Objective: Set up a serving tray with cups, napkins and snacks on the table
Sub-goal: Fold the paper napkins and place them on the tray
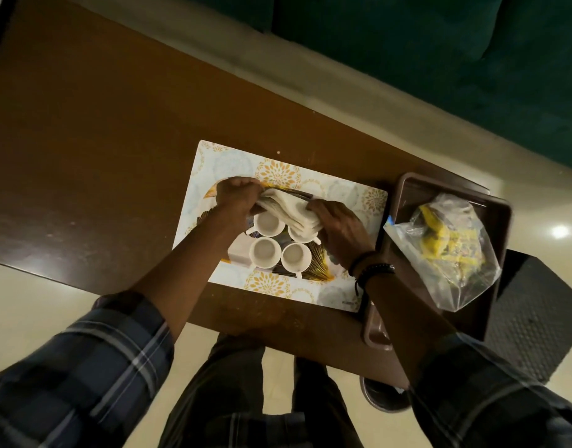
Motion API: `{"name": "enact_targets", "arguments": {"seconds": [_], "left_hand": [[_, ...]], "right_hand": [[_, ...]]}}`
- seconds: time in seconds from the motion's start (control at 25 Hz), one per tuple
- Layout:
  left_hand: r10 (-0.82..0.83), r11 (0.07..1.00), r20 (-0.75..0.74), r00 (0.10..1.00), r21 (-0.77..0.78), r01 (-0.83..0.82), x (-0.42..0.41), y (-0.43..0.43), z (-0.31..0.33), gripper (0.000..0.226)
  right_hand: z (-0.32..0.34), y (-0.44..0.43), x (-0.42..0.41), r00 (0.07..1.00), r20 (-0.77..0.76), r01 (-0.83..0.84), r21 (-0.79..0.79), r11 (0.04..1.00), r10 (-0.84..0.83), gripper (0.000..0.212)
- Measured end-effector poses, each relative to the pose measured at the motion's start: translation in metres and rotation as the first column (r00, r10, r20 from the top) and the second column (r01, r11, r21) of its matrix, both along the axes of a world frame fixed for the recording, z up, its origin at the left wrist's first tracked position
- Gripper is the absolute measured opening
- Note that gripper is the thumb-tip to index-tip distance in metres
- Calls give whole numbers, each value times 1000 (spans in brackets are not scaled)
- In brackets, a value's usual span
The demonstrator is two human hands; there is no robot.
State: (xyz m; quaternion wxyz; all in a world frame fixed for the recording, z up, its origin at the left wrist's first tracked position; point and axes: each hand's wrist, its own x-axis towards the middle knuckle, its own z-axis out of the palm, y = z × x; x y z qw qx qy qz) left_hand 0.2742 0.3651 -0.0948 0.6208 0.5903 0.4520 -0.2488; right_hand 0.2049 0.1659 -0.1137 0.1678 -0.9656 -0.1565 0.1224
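A stack of white napkins (289,206) is held at both ends, my left hand (237,197) on its left side and my right hand (339,229) on its right. The stack hangs just above several white cups (266,223) that stand together on a dark tray with gold edges (317,270). One cup (296,256) sits at the front right of the group, another (265,251) beside it. The napkins hide part of the back right cup. A clear plastic bag of yellow snacks (449,247) lies in a brown tray (501,218) to the right.
The gold-edged tray rests on a floral placemat (278,171) on a brown wooden table (100,140). A white box (239,252) stands beside the cups. A dark textured block (536,315) sits at the right, a green sofa (439,43) beyond the table.
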Motion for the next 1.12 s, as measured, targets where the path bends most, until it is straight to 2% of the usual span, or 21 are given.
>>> {"name": "enact_targets", "arguments": {"seconds": [0.08,0.16,0.24,0.36,0.4,0.48,0.56,0.6,0.68,0.84,1.12], "left_hand": [[-183,979,50,982,96,177,2,6,-14,13],[-426,891,132,895,230,391,0,14,-20,21],[-634,770,245,733,283,571,-3,23,-23,39],[-796,560,405,450,213,800,-7,36,-21,76],[-835,479,422,352,244,843,-8,38,-19,84],[-887,362,428,171,418,833,-9,33,-17,93],[-920,276,391,29,594,755,-7,26,-18,89],[-930,250,368,-8,648,720,-6,23,-20,81],[-937,244,349,-25,703,668,-3,21,-24,61],[-947,277,320,35,754,596,-2,19,-32,31],[-971,225,231,66,773,594,2,23,-40,27]], "right_hand": [[-2,4,4,999,-44,3,-25,1000,-4,42],[-4,5,4,998,-56,2,-32,999,-4,46],[-4,5,6,999,-42,14,-10,1000,-14,44],[-3,6,8,999,-10,43,58,997,-43,49],[-3,6,8,998,-1,58,77,995,-58,51],[-1,5,11,998,1,64,101,993,-64,51],[-1,5,15,998,-16,69,121,990,-68,50],[-2,5,17,996,-26,82,129,988,-79,50],[-2,5,21,994,-51,101,135,986,-95,49],[-3,5,26,991,-94,106,111,988,-96,44],[-13,3,23,993,-72,91,33,995,-88,40]]}}
